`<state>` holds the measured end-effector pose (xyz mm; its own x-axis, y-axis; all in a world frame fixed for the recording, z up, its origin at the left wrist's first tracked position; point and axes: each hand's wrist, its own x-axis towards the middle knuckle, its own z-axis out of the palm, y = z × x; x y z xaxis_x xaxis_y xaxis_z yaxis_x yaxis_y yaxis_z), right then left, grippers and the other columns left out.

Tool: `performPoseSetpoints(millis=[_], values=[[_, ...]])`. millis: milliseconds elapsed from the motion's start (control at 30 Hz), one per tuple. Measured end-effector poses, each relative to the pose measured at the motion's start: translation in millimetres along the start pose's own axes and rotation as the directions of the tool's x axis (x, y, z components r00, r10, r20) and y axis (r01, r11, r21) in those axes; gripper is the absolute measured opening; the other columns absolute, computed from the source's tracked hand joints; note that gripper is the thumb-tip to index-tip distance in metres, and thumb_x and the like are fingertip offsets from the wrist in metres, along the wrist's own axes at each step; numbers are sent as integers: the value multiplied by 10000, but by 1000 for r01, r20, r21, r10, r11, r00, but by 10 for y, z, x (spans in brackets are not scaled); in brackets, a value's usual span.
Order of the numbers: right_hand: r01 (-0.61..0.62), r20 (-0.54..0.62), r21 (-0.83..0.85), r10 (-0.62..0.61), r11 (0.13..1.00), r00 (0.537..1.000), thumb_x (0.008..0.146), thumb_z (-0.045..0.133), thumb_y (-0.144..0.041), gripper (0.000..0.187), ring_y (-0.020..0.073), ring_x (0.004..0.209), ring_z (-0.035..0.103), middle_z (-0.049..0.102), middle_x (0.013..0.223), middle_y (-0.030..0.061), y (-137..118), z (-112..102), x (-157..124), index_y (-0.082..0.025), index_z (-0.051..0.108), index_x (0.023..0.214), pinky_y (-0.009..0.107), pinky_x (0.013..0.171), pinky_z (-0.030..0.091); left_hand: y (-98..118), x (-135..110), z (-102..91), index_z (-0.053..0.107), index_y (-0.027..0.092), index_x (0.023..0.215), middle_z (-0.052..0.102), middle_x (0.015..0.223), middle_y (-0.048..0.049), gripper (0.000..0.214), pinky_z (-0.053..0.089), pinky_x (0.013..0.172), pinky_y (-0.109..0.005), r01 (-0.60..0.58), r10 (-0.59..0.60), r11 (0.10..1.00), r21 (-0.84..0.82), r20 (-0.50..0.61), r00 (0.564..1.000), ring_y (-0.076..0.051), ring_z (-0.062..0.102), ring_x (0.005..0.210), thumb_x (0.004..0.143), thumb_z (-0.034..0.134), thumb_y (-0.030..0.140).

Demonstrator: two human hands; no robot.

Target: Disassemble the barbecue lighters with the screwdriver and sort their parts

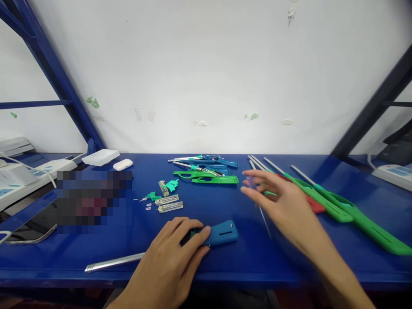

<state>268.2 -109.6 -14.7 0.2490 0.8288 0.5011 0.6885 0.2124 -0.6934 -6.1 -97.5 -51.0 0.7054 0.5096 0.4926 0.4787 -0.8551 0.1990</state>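
Blue lighter (222,233) lies at 6 o'clock on the table (244,266), gripped by our left hand (174,253) so it cannot slide, while our right hand (283,201) hangs open toward 3 o'clock, close to the long green lighters (341,212).

L hand (179,254): palm down, low, fingers curled in a grip. R hand (283,201): fingers loosely extended, pointing left; forearm enters from lower right, slightly blurred.
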Motion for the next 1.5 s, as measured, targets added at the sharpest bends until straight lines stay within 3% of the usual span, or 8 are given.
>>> performPoseSetpoints(millis=[167, 300, 367, 567, 833, 1100, 1300, 1500], values=[[71, 39, -279, -63, 958, 997, 992, 653, -468, 309, 330, 1003, 715, 768, 1132, 135, 129, 160, -1, -206, 730, 1137, 483, 872, 527, 6, -1, -3, 610, 216, 1362, 680, 1228, -93, 304, 614, 935, -470, -15, 15, 1000, 5, -21, 1000, -282, 642, 1126, 1078, 516, 163], [236, 235, -406, -148, 883, 961, 1055, 513, -557, 442, 235, 729, 655, 689, 747, 23, -112, 107, -120, -252, 592, 746, 363, 687, 397, 3, 0, 6, 612, 220, 1347, 683, 1220, -94, 292, 612, 927, -483, -11, 11, 1000, 6, -19, 1000, -288, 647, 1116, 1084, 496, 170], [317, 360, -442, -158, 839, 920, 1065, 503, -533, 473, 215, 601, 627, 656, 634, -8, -228, 107, -186, -257, 554, 685, 355, 606, 307, 2, 4, 5, 612, 221, 1337, 684, 1214, -93, 289, 614, 918, -499, -9, 9, 1000, 6, -14, 1000, -293, 650, 1105, 1078, 499, 161], [423, 462, -533, -166, 733, 871, 1059, 493, -265, 298, 283, 589, 728, 773, 722, 7, -308, 220, -259, -275, 687, 833, 369, 552, 185, 13, 20, -8, 622, 219, 1300, 698, 1192, -96, 268, 623, 895, -500, -7, 7, 1000, 5, -31, 1000, -299, 656, 1068, 1063, 514, 155], [527, 488, -577, -254, 624, 835, 997, 592, -172, 142, 278, 544, 734, 752, 714, 7, -272, 231, -325, -239, 681, 907, 346, 516, 194, 26, 9, 8, 615, 207, 1305, 696, 1191, -99, 282, 634, 884, -519, -20, 20, 1000, -18, -32, 999, -305, 645, 1052, 1042, 549, 131], [572, 480, -661, -312, 485, 820, 949, 620, -174, 131, 292, 385, 658, 674, 512, 19, -313, 220, -326, -233, 694, 858, 350, 486, 72, 21, -4, 22, 618, 200, 1294, 696, 1186, -97, 295, 644, 867, -517, -36, 36, 999, -5, -23, 999, -307, 647, 1043, 1013, 587, 114], [730, 619, -594, -388, 338, 683, 655, 672, -28, 360, 254, 447, 664, 701, 593, 16, -325, 218, -324, -199, 748, 962, 344, 433, 274, 40, -11, 23, 612, 204, 1307, 700, 1193, -96, 327, 656, 840, -523, -38, 38, 999, 4, -23, 999, -310, 658, 1026, 996, 609, 103], [788, 657, -591, -462, 174, 595, 677, 600, -41, 564, 287, 577, 714, 782, 803, 110, -107, 130, -443, -102, 701, 1228, 387, 535, 523, 32, 10, 4, 618, 205, 1301, 704, 1192, -88, 327, 659, 857, -507, -27, 27, 1000, 5, -19, 999, -301, 665, 1025, 988, 633, 110]])
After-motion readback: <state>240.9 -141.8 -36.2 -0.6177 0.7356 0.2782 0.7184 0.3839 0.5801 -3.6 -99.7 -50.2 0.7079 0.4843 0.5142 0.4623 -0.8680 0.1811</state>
